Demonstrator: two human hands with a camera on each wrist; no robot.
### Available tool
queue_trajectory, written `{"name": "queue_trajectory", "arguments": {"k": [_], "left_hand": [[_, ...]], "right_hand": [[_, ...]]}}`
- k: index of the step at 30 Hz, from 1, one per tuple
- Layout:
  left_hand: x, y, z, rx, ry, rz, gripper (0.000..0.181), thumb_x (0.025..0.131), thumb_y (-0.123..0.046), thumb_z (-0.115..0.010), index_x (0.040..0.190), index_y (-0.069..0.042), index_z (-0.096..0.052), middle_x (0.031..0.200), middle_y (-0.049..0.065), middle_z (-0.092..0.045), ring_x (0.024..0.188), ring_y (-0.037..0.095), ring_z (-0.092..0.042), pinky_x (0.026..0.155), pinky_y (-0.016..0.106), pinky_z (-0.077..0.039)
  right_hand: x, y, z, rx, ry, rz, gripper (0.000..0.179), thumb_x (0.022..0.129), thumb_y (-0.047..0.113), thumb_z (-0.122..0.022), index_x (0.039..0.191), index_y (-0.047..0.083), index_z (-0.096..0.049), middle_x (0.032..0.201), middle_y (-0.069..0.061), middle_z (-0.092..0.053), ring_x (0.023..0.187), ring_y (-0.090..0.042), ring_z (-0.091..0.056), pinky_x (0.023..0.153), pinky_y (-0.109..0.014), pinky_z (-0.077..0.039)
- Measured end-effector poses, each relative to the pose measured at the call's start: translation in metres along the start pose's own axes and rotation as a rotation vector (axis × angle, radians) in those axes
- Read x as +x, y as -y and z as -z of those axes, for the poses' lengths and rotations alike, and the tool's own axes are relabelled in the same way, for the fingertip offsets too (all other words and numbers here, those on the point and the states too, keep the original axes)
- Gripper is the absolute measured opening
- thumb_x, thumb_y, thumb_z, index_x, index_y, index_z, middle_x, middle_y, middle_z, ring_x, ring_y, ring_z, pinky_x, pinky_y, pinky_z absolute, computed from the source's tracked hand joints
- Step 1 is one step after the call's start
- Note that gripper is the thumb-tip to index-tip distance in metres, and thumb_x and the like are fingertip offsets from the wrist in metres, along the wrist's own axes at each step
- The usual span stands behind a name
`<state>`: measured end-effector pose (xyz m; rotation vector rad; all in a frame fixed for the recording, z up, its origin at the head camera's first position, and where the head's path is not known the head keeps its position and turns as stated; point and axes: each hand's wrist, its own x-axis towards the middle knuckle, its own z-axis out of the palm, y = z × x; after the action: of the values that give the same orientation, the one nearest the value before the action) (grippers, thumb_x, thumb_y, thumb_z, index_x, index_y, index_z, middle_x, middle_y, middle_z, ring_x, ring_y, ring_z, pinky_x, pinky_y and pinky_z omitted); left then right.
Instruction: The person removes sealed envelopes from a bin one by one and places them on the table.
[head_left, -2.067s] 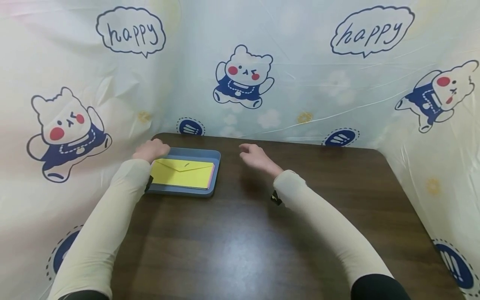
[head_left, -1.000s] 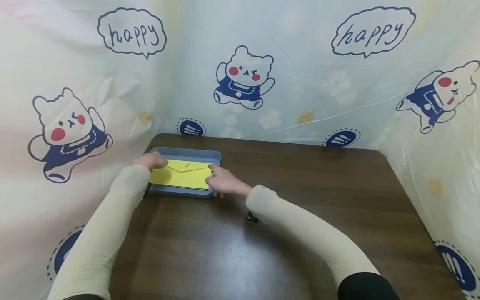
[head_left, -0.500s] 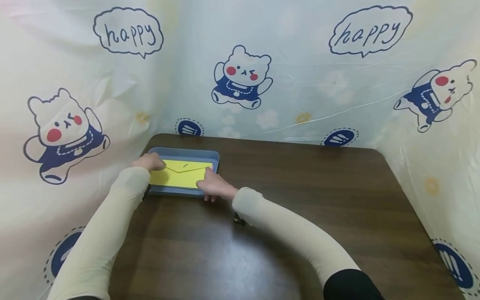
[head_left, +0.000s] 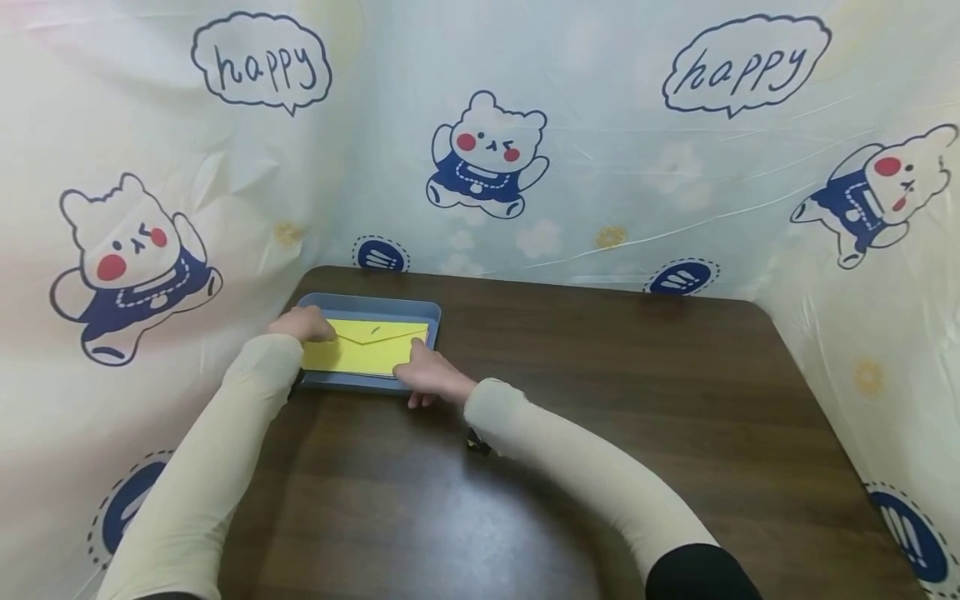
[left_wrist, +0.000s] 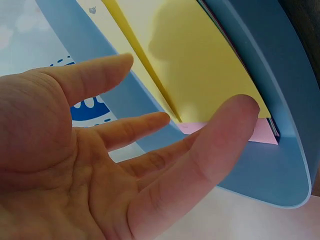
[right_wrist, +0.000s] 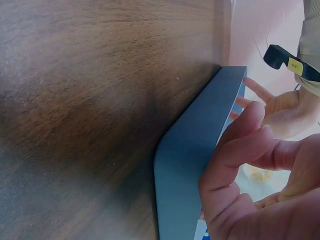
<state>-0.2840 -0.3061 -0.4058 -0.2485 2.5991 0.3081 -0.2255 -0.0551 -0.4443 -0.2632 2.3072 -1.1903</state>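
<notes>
In the head view a yellow envelope (head_left: 363, 354) lies flap up in a blue tray (head_left: 386, 309), at the table's far left. My left hand (head_left: 303, 323) is over the tray's left end, its fingers loosely spread with nothing between them. Under the yellow envelope, a pink one (left_wrist: 262, 134) sticks out in the left wrist view. My right hand (head_left: 431, 373) is at the envelope's right end, index finger over its edge. In the right wrist view its bent fingers (right_wrist: 235, 145) overlap the tray's rim. Whether they pinch the envelope, I cannot tell.
The tray stands on a dark wooden table (head_left: 600, 400) near its back left corner. A patterned sheet (head_left: 600, 167) with cartoon bears hangs along the back and both sides.
My right hand has come left from beside the tray to the envelope's right end. My left hand has shifted slightly toward the envelope. The pink corner seen at the right half a second ago is covered.
</notes>
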Motion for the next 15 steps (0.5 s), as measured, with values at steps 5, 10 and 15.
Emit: {"name": "queue_trajectory", "arguments": {"k": [5,10,15], "left_hand": [[0.0014,0.0005,-0.0024,-0.007,0.034,0.004,0.082,0.099,-0.039,-0.067,0.145,0.022,-0.036,0.15,0.043,-0.035,0.137,0.052,-0.042,0.112,0.06,-0.039],[-0.0005,0.0029,-0.0014,0.006,0.032,-0.037,0.084,0.097,-0.04,-0.071,0.145,0.021,-0.039,0.156,0.045,-0.026,0.14,0.057,-0.037,0.111,0.063,-0.038],[-0.0011,0.0023,-0.0025,-0.01,0.041,-0.033,0.086,0.094,-0.037,-0.076,0.147,0.019,-0.038,0.161,0.043,-0.013,0.144,0.059,-0.029,0.113,0.065,-0.035]], "right_hand": [[0.0004,-0.0012,-0.0025,0.026,-0.004,-0.007,0.071,0.102,0.018,-0.055,0.164,0.003,-0.024,0.116,-0.018,-0.062,0.055,-0.022,-0.067,0.073,-0.053,-0.06],[0.0011,-0.0014,-0.0021,0.058,-0.024,0.006,0.072,0.103,0.018,-0.055,0.165,0.004,-0.023,0.1,-0.016,-0.065,0.053,-0.022,-0.064,0.069,-0.053,-0.06],[0.0021,-0.0004,0.0007,0.036,-0.033,-0.005,0.071,0.101,0.019,-0.058,0.163,0.005,-0.027,0.075,-0.011,-0.058,0.048,-0.019,-0.051,0.053,-0.042,-0.048]]}}
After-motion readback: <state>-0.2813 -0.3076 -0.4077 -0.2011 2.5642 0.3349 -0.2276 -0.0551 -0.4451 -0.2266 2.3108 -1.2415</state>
